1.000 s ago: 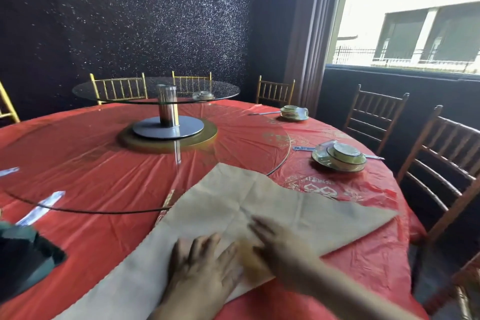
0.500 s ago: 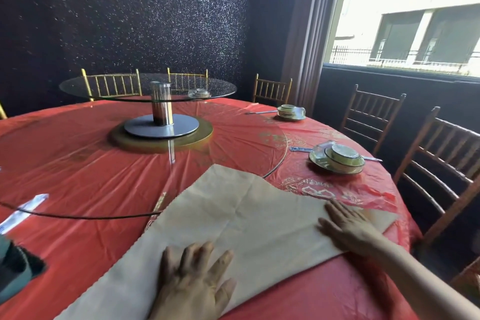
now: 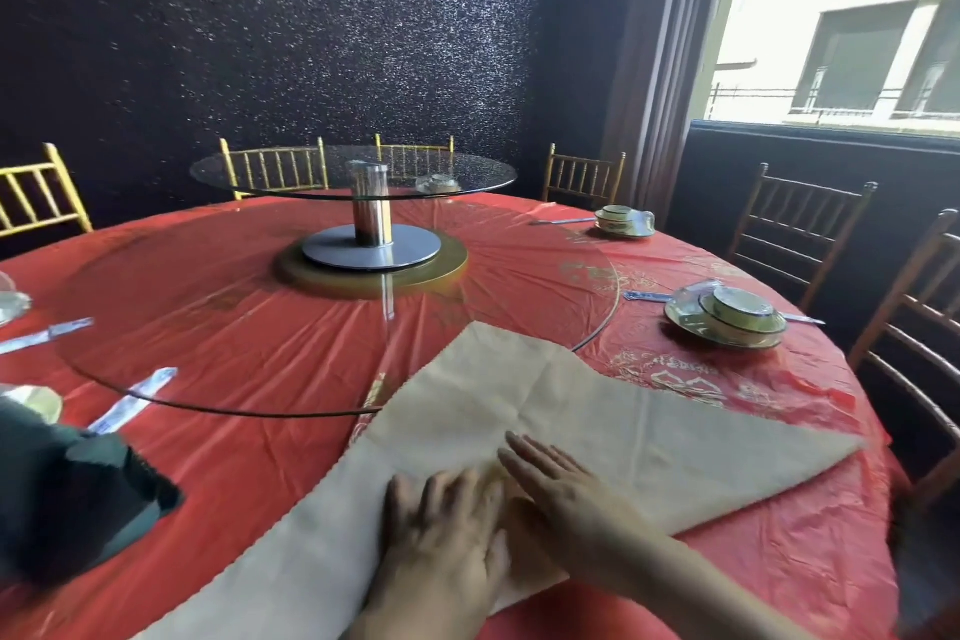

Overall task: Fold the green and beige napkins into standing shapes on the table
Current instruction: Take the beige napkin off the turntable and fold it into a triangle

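Beige napkin [image 3: 545,426]: it is spread flat as a large triangle on the near right part of the surface, with one point directed to the far side, one to the right edge and one to the lower left. Crease lines are seen across its middle.
Left hand [image 3: 441,551]: it is laid palm down on the near middle of the beige napkin, with the fingers stretched out and slightly spread; nothing is held in it.
Right hand [image 3: 566,499]: it is laid flat on the cloth just beside the left hand, fingers straight and close together, pointed to the far left; nothing is gripped. The two hands are touching or nearly touching; it cannot be told which.
Green napkin [image 3: 67,499]: a dark green cloth is seen at the near left edge, well apart from the beige one; its shape is blurred and cannot be told exactly.
Surface [image 3: 234,457]: a round table is covered by a red cloth with a gold pattern.
Glass turntable [image 3: 208,395]: a big clear disc lies over the middle of the surface; the far point of the beige napkin is reached by its rim.
Raised glass shelf [image 3: 353,172]: it is carried on a metal post in the centre.
Place setting [image 3: 727,317]: a bowl on a plate is placed at the right, beyond the napkin.
Chairs [image 3: 800,234]: they are placed around the surface.
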Motion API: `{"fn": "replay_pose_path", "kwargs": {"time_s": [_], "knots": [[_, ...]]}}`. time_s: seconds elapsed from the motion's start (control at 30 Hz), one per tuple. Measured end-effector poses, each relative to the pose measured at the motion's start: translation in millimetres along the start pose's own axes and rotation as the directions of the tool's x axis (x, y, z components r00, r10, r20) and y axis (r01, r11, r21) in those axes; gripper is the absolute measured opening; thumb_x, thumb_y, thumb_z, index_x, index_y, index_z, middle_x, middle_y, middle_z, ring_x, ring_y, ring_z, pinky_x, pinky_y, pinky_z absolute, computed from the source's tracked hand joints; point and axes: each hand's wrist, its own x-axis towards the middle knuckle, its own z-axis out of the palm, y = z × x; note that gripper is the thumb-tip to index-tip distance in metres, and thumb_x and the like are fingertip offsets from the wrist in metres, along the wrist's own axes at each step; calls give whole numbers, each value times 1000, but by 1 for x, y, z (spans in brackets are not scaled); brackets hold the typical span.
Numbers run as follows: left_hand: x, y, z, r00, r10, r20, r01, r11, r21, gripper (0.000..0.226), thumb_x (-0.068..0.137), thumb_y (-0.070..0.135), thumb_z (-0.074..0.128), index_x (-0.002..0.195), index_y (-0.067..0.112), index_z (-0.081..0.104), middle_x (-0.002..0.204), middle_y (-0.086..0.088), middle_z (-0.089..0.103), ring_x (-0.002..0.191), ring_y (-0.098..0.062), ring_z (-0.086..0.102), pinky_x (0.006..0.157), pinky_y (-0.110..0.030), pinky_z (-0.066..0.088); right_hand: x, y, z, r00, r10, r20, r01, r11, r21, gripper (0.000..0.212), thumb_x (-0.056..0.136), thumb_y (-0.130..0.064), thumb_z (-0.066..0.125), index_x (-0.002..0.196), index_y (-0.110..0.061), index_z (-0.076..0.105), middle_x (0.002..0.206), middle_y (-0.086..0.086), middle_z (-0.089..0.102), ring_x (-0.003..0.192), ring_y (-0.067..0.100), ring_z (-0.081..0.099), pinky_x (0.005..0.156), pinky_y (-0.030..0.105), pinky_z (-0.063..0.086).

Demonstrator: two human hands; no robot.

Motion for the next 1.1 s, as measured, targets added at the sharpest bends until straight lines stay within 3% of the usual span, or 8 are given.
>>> {"fn": "replay_pose_path", "kwargs": {"time_s": [0.2,0.37,0.47,0.57,0.67,0.73,0.83,1.1], "knots": [[0,3,-11,996,-33,82,32,999,15,39,81,51,36,92,27,65,94,11,63,91,-9,47,85,-49,43,-6,-13,3,977,-21,213,19,1000,8,66,99,-42,4,114,-24,66,120,-7,65,111,6,59,104,15,15],[-13,-8,-31,931,-152,330,146,988,45,85,88,64,-6,109,28,68,118,4,66,115,-11,55,99,-48,37,-4,-11,2,981,39,189,-32,999,-42,75,95,-54,-2,127,-20,56,134,-5,54,123,6,50,109,13,1],[-33,-18,-51,886,-148,440,145,989,42,121,49,82,-25,148,22,9,157,0,-2,144,-9,-6,116,-44,-7,-4,-7,10,992,-57,109,55,998,20,116,56,-78,-33,148,-22,10,149,-11,-6,139,2,-4,106,12,-18],[-57,-34,-78,872,-151,465,127,988,82,129,35,85,-29,147,24,-10,145,9,-27,132,-3,-27,114,-39,-17,-2,-5,11,992,-60,114,54,997,54,119,52,-79,-35,147,-20,5,148,-9,-10,140,9,-9,103,10,-20],[-80,-57,-86,891,-213,401,171,975,139,103,74,81,-7,137,17,43,148,-8,33,138,-8,28,113,-30,0,-2,-6,11,991,-81,104,77,996,39,93,85,-69,-9,139,-11,39,146,3,33,135,25,35,107,10,-12],[-98,-72,-84,865,-231,445,184,972,145,89,83,76,8,121,14,59,124,-7,62,133,-14,38,107,-31,10,1,-5,14,993,-90,70,86,994,61,105,73,-77,-19,144,-14,26,150,-1,15,140,22,14,106,10,-14],[-119,-89,-88,900,-192,390,135,976,168,83,84,76,10,123,11,46,124,-8,61,144,-9,-1,106,-29,13,-2,-7,4,988,-58,143,48,996,70,125,42,-80,-40,144,-18,-6,143,-9,-19,134,9,-20,101,9,-22],[-153,-116,-101,946,-218,239,154,953,260,89,82,78,15,135,10,38,140,-7,45,143,-5,-3,107,-37,9,-5,-13,-8,979,-61,193,49,997,65,134,33,-78,-45,147,-22,-3,152,-8,-14,131,-2,-19,112,19,-11]]}}
